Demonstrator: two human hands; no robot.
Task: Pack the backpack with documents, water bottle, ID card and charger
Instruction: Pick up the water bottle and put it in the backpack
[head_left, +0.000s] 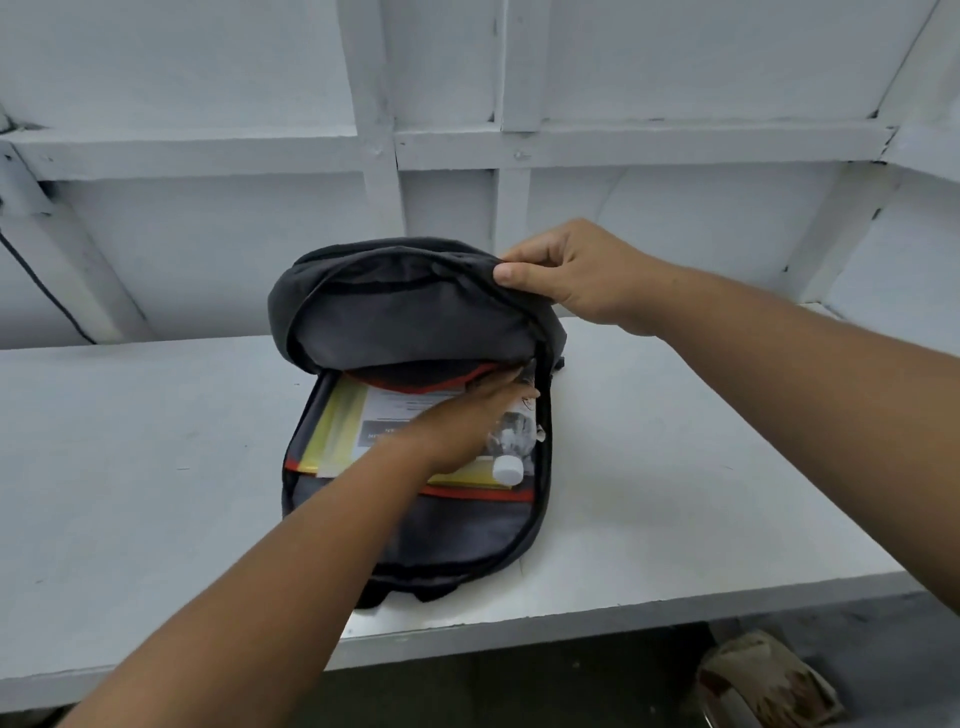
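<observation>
A dark grey backpack (415, 535) lies open on the white desk (675, 467) at the centre of the frame, its front flap (405, 317) raised towards the panelled white wall (208, 78). Your right grip (561, 270), reaching in from the right edge, pinches the flap's rim at its upper right corner between thumb and curled fingers and holds it up. Your left grip (462, 421), coming from the lower left, is released: its fingers lie straight inside the main compartment, flat across the documents (384, 415) and against the water bottle (511, 441). The documents, a printed white sheet over a yellow folder (337, 421), sit in the left and middle of the compartment. The clear bottle lies along the compartment's right side, its white cap (508, 469) pointing to the lower edge of the frame. A dark cable (41, 291) runs down the wall at far left. A patterned object (763, 675), too blurred to name, sits below the desk at lower right.
</observation>
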